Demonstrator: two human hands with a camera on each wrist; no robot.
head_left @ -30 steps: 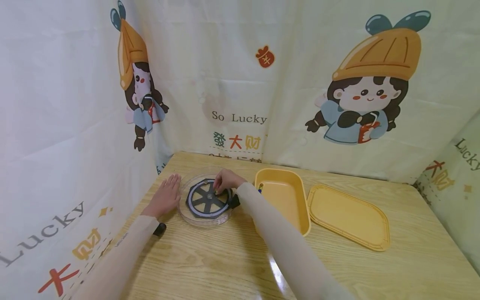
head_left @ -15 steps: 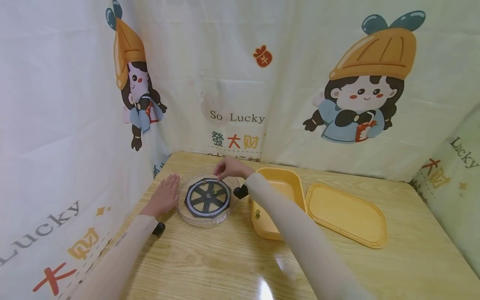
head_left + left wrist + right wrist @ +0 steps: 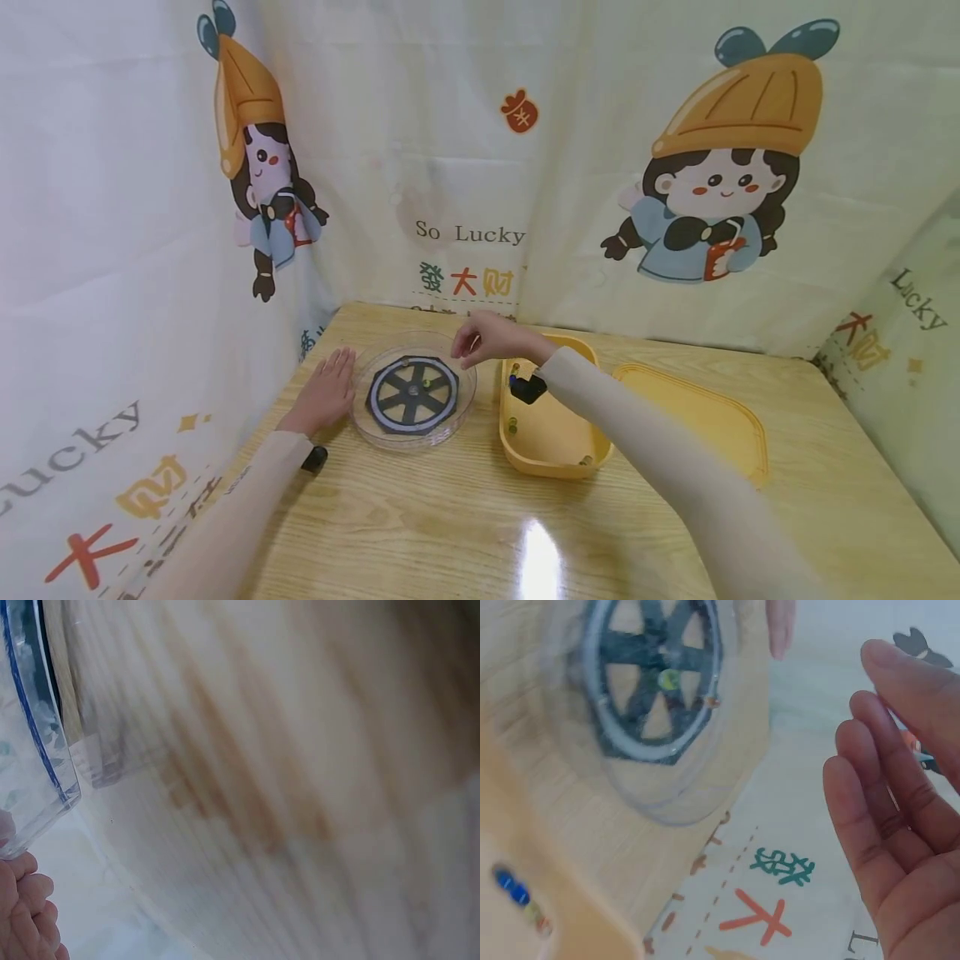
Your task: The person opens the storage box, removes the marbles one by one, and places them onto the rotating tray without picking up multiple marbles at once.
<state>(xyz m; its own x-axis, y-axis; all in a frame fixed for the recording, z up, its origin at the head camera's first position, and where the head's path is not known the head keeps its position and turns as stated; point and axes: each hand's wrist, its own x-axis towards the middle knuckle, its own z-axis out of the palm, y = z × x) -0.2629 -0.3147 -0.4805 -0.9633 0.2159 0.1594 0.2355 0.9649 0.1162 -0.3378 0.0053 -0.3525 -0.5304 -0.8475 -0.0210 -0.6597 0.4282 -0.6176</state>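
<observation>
A clear round dish [image 3: 377, 437] stands on the table with a black octagonal, wheel-like insert [image 3: 408, 414] inside, ringed in white. One small yellow-green marble [image 3: 427, 383] rests near the insert's hub; another marble [image 3: 406, 362] sits on its ring. My left hand [image 3: 324, 398] lies with straight fingers at the dish's left side. In the left wrist view its fingertips [image 3: 30, 907] appear by the dish's clear wall. Raised between dish and yellow box, my right hand [image 3: 491, 337] has loosely bent fingers and holds nothing. In the right wrist view, thumb and fingers [image 3: 870, 742] are apart.
The yellow box [image 3: 551, 467] stands right of the dish, partly behind the right forearm. Several marbles lie in it, including a green one [image 3: 513, 425] and one near its front corner [image 3: 585, 460]. A yellow lid [image 3: 705, 417] lies farther right. Printed curtains [image 3: 600, 167] enclose the table.
My right hand let go of a marble on the wheel-like insert, rose, and moved right toward the box. The left hand stayed at the dish. The whole view shifted slightly.
</observation>
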